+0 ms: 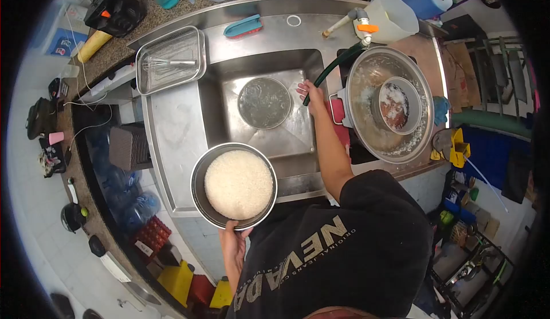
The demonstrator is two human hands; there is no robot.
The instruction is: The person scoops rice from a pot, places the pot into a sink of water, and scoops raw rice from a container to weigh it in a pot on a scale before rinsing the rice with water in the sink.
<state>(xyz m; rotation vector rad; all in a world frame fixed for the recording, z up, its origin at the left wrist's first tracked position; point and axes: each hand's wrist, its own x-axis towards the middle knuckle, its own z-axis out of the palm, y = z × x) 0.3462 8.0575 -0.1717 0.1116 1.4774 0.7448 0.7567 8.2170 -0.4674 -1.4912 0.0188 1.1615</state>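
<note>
My left hand (232, 244) grips the near rim of a round metal pot (196, 188) filled with white rice (238, 184). The pot is at the front left edge of the sink counter. Over the right side of the sink basin (298, 141), my right hand (310, 94) holds the end of a dark green hose (338, 63). A round container of clear liquid (264, 103) stands in the basin, left of the hose end. Whether water leaves the hose cannot be made out.
Right of the sink stands a big metal pot (424, 130) with cloudy water and a smaller pot (413, 104) inside. A wire basket (143, 75) with a whisk (183, 62) lies at the back left. Behind the basin are a blue-and-red brush (243, 27) and an orange-handled tap (367, 28).
</note>
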